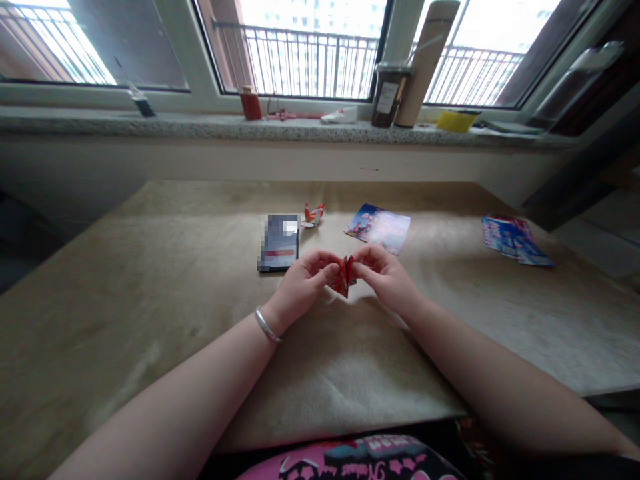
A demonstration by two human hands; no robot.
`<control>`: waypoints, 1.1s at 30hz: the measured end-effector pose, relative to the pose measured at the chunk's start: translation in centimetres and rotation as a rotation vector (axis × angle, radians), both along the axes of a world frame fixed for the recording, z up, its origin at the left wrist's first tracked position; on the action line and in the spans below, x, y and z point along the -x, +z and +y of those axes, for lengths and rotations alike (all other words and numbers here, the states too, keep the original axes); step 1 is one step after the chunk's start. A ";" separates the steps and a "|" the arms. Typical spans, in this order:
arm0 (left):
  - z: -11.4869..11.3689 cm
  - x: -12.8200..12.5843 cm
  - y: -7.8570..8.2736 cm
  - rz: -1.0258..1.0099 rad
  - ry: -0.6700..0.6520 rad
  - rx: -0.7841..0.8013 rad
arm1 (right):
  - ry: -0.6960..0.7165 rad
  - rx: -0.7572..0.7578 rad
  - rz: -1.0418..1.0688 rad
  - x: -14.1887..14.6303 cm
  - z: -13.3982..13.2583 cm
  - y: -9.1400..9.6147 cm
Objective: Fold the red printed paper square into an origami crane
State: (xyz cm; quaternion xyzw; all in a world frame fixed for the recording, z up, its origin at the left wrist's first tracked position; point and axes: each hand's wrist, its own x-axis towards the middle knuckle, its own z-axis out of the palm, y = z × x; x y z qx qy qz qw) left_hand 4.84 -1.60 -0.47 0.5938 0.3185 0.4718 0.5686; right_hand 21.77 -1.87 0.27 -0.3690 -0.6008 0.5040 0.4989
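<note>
A small piece of folded red paper, coming to a point at its lower end, is pinched between both hands above the table. My left hand grips its left side with thumb and fingers; a silver bangle is on that wrist. My right hand pinches the opposite side. Just beyond my left hand lies a dark phone with its screen lit, partly blurred. Beside the phone stands a folded red and white paper shape. Past my right hand a blue and pink printed sheet lies flat.
Several printed cards lie fanned at the right of the pale table. Along the stone windowsill stand a red bottle, a dark lidded jar, a tall brown tube and a yellow roll.
</note>
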 end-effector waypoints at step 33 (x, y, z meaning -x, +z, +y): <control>-1.1 -0.4 1.0 0.140 0.100 -0.154 | 0.006 -0.129 -0.145 0.4 -0.9 0.5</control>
